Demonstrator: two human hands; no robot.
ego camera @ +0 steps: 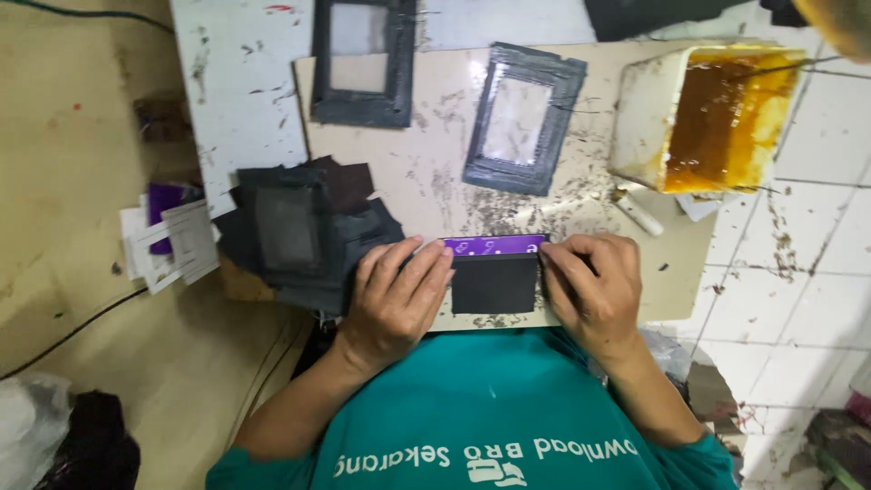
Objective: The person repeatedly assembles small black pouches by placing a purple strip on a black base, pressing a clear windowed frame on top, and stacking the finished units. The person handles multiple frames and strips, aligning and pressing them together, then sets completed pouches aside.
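A worker in a teal shirt (494, 413) bends over a stained tabletop (435, 172), both hands set against a small black rectangular piece (494, 284) at the near edge of a beige board. A purple strip (494, 245) runs along the far edge of the black piece and touches it. The left hand (395, 295) lies flat, its fingertips pressing the left end of the piece and the strip; the right hand (590, 286) presses the right end with its fingers curled down. The two hands are apart, with the piece between them, pressing rather than gripping it.

Just to the left of the left hand sits a loose pile of black pieces (304, 227), one with a window-like frame on top. Farther back on the board lie two dark frames with clear centres, one (519, 118) tilted and one (363, 59) near the far edge. A white tub of amber glue (708, 113) stands at the right rear, its inner walls heavily coated. A stack of white and purple cards (168, 236) rests beyond the tabletop's left side.
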